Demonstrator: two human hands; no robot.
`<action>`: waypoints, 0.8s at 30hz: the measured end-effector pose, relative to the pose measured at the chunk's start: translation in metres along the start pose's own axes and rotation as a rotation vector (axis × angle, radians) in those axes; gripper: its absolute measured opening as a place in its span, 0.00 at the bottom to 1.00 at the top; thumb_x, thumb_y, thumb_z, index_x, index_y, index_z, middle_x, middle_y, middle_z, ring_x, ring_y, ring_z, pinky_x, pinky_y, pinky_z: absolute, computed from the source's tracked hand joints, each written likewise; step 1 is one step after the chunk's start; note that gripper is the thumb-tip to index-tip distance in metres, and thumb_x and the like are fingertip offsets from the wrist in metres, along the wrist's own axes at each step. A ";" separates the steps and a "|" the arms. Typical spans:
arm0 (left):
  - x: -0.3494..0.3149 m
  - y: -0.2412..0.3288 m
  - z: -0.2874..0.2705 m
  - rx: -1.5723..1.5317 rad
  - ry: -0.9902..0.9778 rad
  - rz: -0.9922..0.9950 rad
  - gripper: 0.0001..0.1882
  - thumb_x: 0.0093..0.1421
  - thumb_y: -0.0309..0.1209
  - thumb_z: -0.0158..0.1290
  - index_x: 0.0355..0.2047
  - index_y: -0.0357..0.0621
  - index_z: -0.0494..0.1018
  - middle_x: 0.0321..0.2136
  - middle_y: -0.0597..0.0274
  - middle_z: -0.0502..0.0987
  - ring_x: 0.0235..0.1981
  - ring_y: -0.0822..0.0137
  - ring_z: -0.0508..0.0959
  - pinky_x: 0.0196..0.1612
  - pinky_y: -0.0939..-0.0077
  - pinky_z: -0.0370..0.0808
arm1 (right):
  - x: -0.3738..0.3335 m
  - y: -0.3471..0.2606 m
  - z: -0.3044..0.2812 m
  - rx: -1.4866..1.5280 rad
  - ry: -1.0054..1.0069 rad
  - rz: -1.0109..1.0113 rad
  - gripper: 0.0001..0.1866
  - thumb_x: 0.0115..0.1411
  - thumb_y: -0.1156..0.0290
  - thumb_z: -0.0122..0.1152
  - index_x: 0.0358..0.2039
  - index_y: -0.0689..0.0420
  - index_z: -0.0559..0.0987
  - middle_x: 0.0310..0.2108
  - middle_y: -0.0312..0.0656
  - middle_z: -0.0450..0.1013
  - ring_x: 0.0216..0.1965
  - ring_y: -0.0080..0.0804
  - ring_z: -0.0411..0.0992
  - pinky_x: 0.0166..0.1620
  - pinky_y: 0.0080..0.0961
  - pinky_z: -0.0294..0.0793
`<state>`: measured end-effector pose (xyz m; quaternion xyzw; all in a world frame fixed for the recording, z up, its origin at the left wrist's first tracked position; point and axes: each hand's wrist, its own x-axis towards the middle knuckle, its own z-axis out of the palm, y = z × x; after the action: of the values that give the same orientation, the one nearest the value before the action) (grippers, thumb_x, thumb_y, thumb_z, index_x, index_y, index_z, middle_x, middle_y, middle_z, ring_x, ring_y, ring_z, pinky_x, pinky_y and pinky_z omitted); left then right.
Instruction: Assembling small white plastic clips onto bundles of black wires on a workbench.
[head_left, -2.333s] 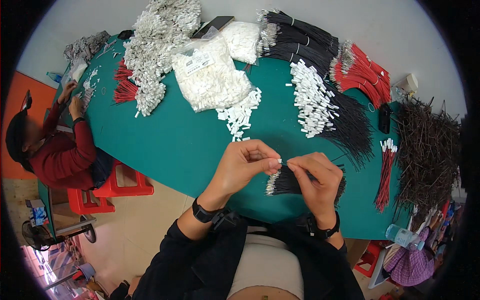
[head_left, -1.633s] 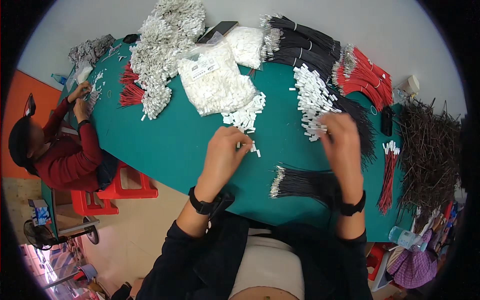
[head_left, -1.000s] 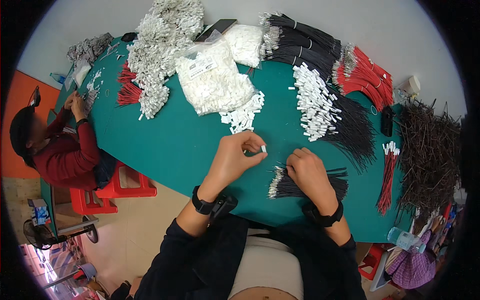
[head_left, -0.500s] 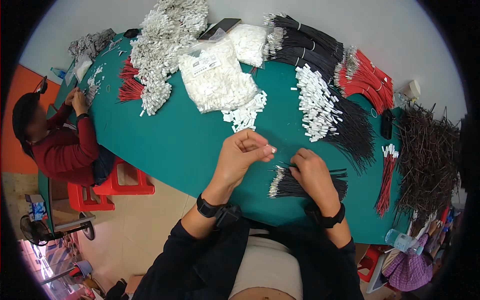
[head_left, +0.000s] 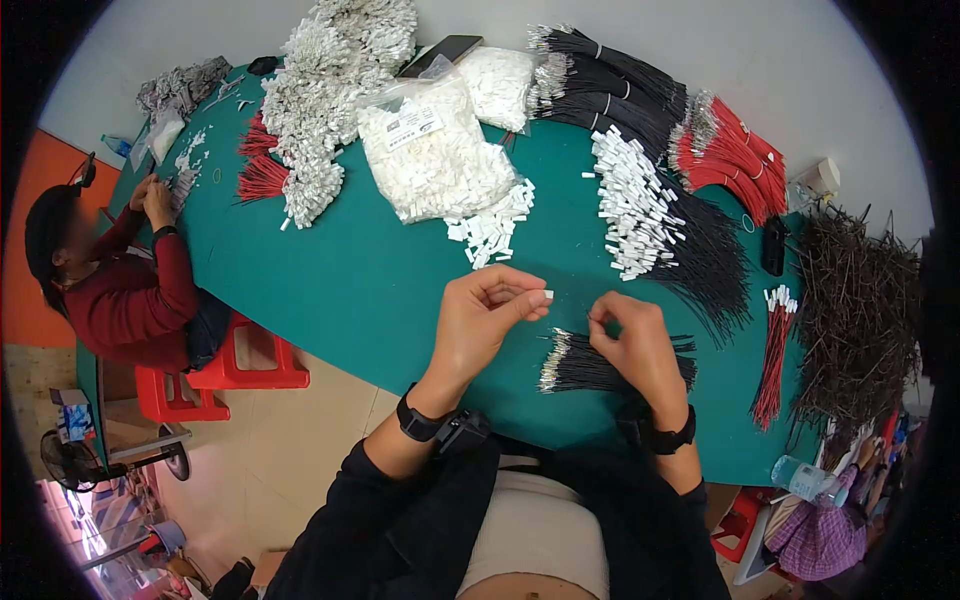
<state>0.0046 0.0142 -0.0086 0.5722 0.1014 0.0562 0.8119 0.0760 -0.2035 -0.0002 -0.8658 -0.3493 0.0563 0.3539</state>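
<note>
My left hand (head_left: 480, 318) pinches a small white connector housing (head_left: 548, 295) between thumb and forefinger. To its right, my right hand (head_left: 633, 335) is closed at the fingertips on what looks like a thin black wire, mostly hidden by the fingers. Below the right hand lies a bundle of black wires (head_left: 585, 368), their metal terminals pointing left. Loose white housings (head_left: 492, 230) spill from a clear bag (head_left: 425, 160) beyond my left hand. Farther right, a heap of black wires fitted with white housings (head_left: 640, 215) rests on the green table (head_left: 330, 290).
Tied black bundles (head_left: 615, 80) and red bundles (head_left: 735, 160) lie at the back. A small red wire bundle (head_left: 772, 350), a brown wire tangle (head_left: 860, 310) and a plastic bottle (head_left: 805, 482) are at the right. Another person (head_left: 125, 285) works at the left near red stools (head_left: 250, 365).
My right hand has lifted off the black wire bundle and shifted slightly up and right, fingers still pinched. The left hand keeps its white housing, turned a little.
</note>
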 end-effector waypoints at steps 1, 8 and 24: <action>0.000 0.000 0.000 0.029 0.002 0.009 0.06 0.64 0.21 0.62 0.41 0.32 0.81 0.33 0.54 0.85 0.33 0.69 0.85 0.39 0.79 0.82 | -0.002 -0.001 -0.001 0.156 0.048 0.039 0.07 0.53 0.83 0.66 0.31 0.65 0.76 0.23 0.44 0.75 0.24 0.35 0.76 0.30 0.32 0.74; -0.003 0.007 0.005 0.001 -0.047 -0.005 0.05 0.63 0.21 0.62 0.40 0.34 0.81 0.33 0.57 0.85 0.33 0.72 0.84 0.40 0.79 0.81 | -0.008 -0.038 -0.021 0.427 0.160 0.159 0.05 0.61 0.83 0.66 0.37 0.64 0.79 0.21 0.33 0.71 0.23 0.13 0.66 0.27 0.14 0.65; -0.006 0.012 0.003 -0.088 -0.127 -0.033 0.06 0.64 0.21 0.62 0.41 0.33 0.79 0.36 0.59 0.84 0.38 0.74 0.83 0.46 0.81 0.79 | -0.010 -0.051 -0.020 0.247 0.335 0.016 0.05 0.56 0.83 0.71 0.34 0.63 0.84 0.23 0.38 0.74 0.21 0.24 0.68 0.24 0.21 0.64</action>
<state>-0.0004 0.0137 0.0042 0.5365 0.0565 0.0109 0.8420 0.0467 -0.1958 0.0468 -0.8157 -0.2692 -0.0433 0.5102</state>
